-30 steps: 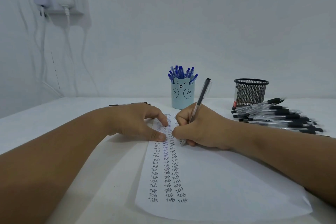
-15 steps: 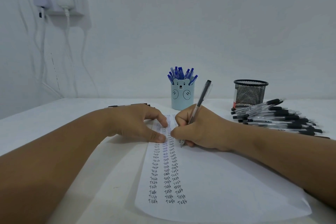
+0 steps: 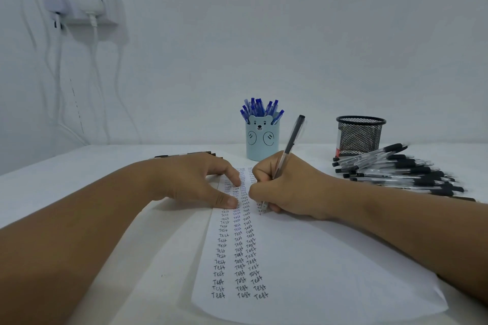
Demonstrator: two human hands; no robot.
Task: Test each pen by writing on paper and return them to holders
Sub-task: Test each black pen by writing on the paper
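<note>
Pen tip has crept a bit right on the paper (image 3: 330,272) since before. Right hand (image 3: 287,187) grip tight round black pen (image 3: 290,145); left hand (image 3: 195,179) flat, fingers relaxed, pressing sheet.

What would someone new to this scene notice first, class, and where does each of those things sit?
Front and centre lies a white sheet of paper with columns of the word "Test"; the right hand grips a black pen with its tip on the sheet while the left hand presses the sheet's left edge. Behind stands a blue bear-faced holder full of blue pens. At right, a black mesh holder stands behind a heap of black pens.
</note>
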